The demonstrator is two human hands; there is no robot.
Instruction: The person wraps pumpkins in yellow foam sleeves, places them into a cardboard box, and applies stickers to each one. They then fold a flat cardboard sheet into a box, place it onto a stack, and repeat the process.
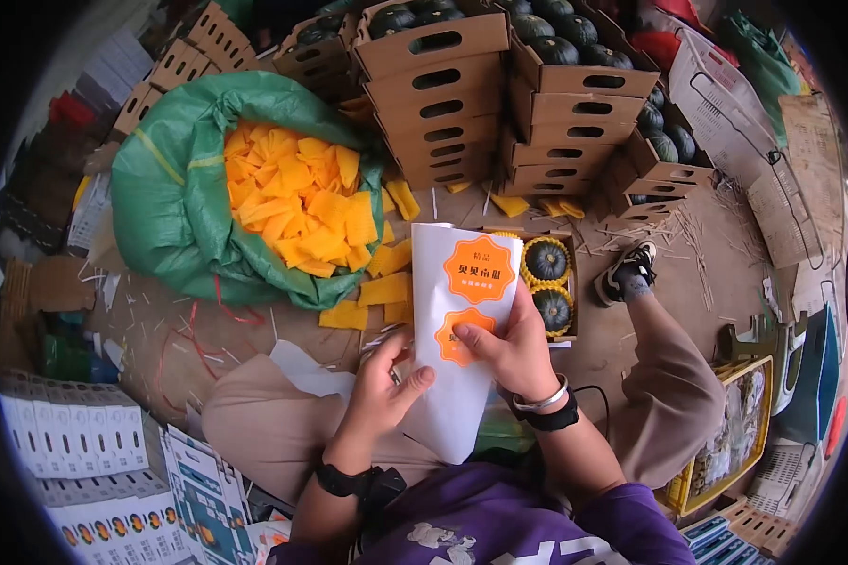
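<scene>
A folded white sheet of stickers [424, 292] with scalloped orange labels stands in front of me. My right hand [523, 353] grips it from the right side, thumb pressed over the lower label. At its lower left edge is my left hand [383, 381], thumb spread away from the bent fingers and nothing visible between them. Just behind the sheet, a cardboard box [576, 282] on the floor holds small green pumpkins [547, 260] in yellow foam nets. The sheet hides the left part of that box.
A green sack [165, 202] full of yellow foam nets [297, 193] stands at the left. Stacked cartons [433, 118] of pumpkins rise at the back. Flattened printed boxes [75, 438] lie at the lower left, a yellow-rimmed crate [765, 414] at the right.
</scene>
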